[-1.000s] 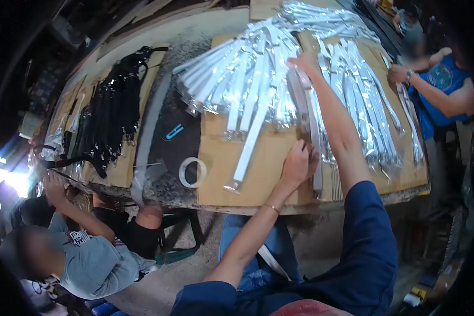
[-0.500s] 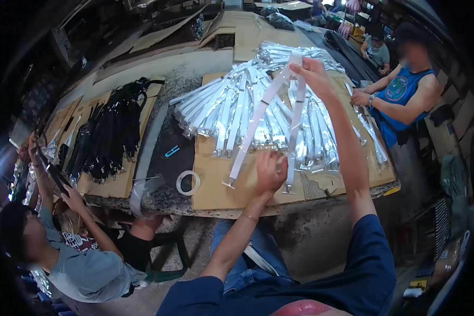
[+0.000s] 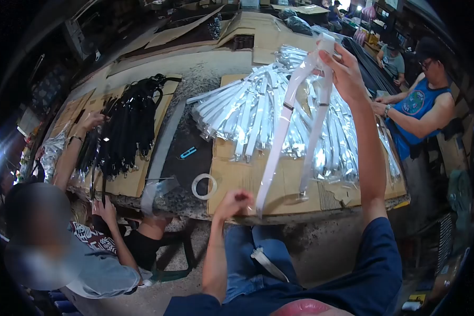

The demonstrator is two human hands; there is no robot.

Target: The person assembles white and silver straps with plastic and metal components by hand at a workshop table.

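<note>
My right hand (image 3: 344, 71) is raised above the table and grips the folded top of a white strap (image 3: 280, 134). Its two ends hang down toward the table's near edge, each with a metal clip. My left hand (image 3: 233, 203) sits at the near edge on the brown cardboard (image 3: 234, 176), fingers curled, just left of the strap's longer end; whether it touches the strap is unclear. Behind the strap lies a fanned pile of white straps in clear bags (image 3: 258, 105).
A tape roll (image 3: 204, 186) and a small blue tool (image 3: 187, 152) lie left of the cardboard. Black straps (image 3: 124, 126) are piled at the left, where a seated person (image 3: 84, 247) handles one. Another person in a blue top (image 3: 421, 113) works at the right.
My right hand has lifted the white strap off the pile and high into the air. My left hand slid from the strap's lower part to the table's near edge.
</note>
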